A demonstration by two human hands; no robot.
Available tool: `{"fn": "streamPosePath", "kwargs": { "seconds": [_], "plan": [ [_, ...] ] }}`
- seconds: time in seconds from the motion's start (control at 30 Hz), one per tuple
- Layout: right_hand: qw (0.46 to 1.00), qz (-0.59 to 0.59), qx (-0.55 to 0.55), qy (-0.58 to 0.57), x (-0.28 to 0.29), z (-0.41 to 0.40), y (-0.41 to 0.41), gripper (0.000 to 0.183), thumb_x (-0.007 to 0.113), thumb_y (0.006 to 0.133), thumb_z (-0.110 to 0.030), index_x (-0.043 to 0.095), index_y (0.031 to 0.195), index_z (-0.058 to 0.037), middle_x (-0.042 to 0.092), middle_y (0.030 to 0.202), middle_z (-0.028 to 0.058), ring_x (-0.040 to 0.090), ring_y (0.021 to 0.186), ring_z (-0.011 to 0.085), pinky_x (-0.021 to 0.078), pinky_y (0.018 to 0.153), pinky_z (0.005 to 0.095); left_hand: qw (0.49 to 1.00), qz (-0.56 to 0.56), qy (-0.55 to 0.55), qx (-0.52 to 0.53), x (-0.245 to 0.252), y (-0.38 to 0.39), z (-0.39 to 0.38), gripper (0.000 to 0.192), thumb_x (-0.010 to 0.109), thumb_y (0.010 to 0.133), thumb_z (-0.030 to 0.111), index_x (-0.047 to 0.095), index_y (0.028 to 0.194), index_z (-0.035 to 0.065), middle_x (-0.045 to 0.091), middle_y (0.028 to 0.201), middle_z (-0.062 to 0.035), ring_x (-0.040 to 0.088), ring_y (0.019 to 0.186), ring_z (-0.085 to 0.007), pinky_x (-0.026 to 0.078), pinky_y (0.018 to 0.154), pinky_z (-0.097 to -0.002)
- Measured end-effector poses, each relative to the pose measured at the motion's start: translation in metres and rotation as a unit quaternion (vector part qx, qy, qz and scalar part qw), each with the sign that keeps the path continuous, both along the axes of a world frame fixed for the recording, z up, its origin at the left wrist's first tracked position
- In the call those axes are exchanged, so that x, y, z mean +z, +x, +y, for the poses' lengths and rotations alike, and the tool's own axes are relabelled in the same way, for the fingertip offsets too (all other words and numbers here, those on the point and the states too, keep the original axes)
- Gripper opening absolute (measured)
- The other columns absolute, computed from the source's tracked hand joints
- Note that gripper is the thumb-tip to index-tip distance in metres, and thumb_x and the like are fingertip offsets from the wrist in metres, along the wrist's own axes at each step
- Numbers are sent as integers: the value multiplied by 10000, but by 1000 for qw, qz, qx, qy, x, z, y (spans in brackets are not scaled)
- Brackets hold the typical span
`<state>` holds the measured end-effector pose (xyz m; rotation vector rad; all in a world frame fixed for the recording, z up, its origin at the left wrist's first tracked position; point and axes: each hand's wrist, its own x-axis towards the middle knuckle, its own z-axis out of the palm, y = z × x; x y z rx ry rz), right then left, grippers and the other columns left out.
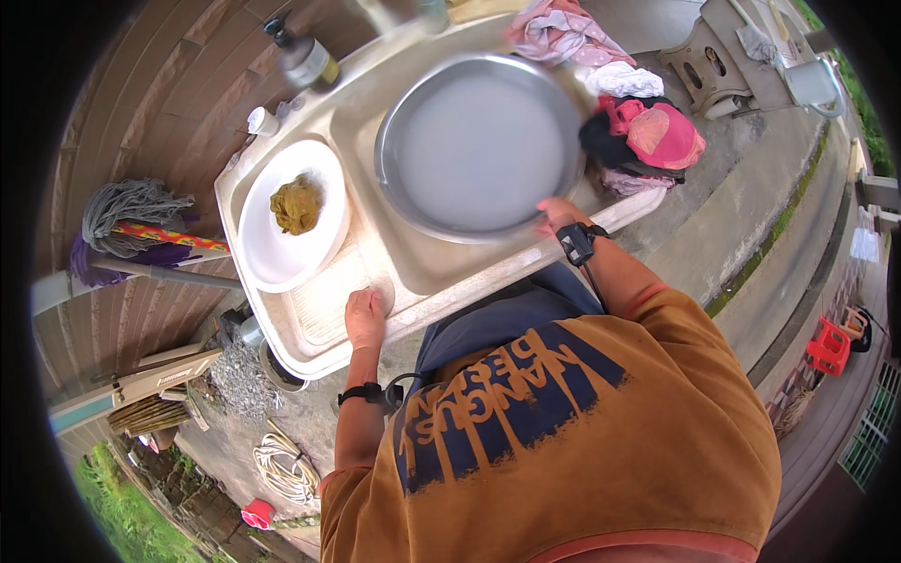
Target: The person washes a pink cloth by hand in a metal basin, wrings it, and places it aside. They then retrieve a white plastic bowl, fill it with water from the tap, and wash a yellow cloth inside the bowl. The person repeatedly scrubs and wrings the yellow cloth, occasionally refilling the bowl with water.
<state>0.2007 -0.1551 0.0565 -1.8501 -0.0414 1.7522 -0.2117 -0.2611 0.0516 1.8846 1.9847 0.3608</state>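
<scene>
A wide metal basin [486, 144] of cloudy water stands in the basin part of a pale laundry sink [429, 271]. My right hand [559, 217] is at the basin's near right rim, fingers against it; its grip is partly hidden. My left hand [366, 318] rests on the sink's ribbed washboard part near the front edge, fingers curled; whether it holds anything cannot be made out. Beyond it a white plastic basin [262, 260] holds a wet mustard-brown cloth [297, 204]. At the sink's right lie a pink bra [658, 137], white cloth [623, 79] and pink dotted cloth [563, 35].
A pump bottle [307, 65] and a white cup [263, 122] stand on the sink's back ledge. Mops [134, 218] lean at the left. On the floor lies a coiled hose [285, 468]. A plastic chair [711, 70] is at the upper right, a red stool [829, 347] farther right.
</scene>
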Motion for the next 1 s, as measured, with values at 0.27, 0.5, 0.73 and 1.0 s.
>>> {"fn": "streamPosePath", "kwargs": {
  "seconds": [0.27,0.5,0.73,1.0],
  "plan": [
    [995,100,-25,-6,13,-8,-36,284,518,871,-33,453,1147,-17,433,1147,129,500,997,316,522,876,468,999,-3,5,51,1,5,-3,175,588,866,218,645,848,54,601,903,-133,576,859,-331,468,776,-420],
    [995,89,-33,-7,-1,-7,-38,264,507,872,-38,457,1129,-3,457,1134,139,538,980,316,539,849,450,999,1,9,45,3,7,-1,163,582,853,191,614,793,42,593,876,-132,568,848,-326,469,760,-415],
    [995,72,-60,21,-2,-12,-44,240,593,868,-76,515,1078,10,558,1011,125,570,845,254,544,729,396,999,0,4,36,4,7,0,146,575,850,164,595,781,36,573,855,-130,553,819,-314,459,749,-403],
    [992,93,-79,40,23,-31,-45,227,618,865,-66,487,1035,7,553,920,111,549,716,204,523,623,357,999,18,7,37,4,7,0,109,556,840,136,585,785,46,574,860,-133,559,826,-336,465,739,-425]
  ]
}}
